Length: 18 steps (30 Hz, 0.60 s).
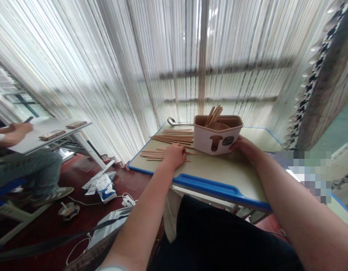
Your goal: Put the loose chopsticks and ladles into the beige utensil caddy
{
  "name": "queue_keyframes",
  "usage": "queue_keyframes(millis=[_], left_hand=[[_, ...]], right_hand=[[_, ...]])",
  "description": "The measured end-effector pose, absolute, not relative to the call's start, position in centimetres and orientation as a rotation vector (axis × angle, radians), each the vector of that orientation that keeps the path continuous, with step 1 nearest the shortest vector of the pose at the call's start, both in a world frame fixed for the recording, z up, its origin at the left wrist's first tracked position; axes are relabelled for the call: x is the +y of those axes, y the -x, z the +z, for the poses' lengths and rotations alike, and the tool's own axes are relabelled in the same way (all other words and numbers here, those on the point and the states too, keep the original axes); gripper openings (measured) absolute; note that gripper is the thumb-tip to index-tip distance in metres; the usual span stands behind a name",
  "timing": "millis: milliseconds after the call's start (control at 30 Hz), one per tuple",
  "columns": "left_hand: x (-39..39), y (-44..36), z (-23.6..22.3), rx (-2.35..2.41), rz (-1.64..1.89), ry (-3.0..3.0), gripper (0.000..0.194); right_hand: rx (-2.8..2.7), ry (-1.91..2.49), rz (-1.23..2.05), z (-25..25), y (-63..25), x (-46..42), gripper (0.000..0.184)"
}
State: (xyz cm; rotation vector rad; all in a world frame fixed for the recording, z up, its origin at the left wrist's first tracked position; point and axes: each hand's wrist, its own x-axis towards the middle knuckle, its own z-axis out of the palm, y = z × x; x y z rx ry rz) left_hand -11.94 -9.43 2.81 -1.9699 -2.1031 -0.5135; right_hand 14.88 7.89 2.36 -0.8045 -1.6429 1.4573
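Left grip (175, 155) over chopsticks (153, 154), right grip (243, 147) against container (203, 141).

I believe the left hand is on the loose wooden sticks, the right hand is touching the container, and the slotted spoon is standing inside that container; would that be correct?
Not quite: the head view shows the slotted spoon lying on the table, left of the container. The left hand is on the loose wooden sticks, and the right hand touches the container.

Both hands (175, 155) (244, 148) at chopsticks (174, 139) and a container (203, 141) on the table (213, 165).
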Motion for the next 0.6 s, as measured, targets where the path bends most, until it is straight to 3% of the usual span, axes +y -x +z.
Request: queue_keyframes(millis=[467, 600], left_hand=[[-9.69, 11.56, 3.16, -2.193, -0.466, 1.912, 0.022], [-9.58, 11.64, 3.01, -2.169, -0.513, 1.910, 0.023]], right_hand=[[-1.603, 0.815, 1.557, 2.14, -15.33, 8.01, 0.056], [-1.628, 0.822, 1.492, 2.06, -15.24, 7.92, 0.045]])
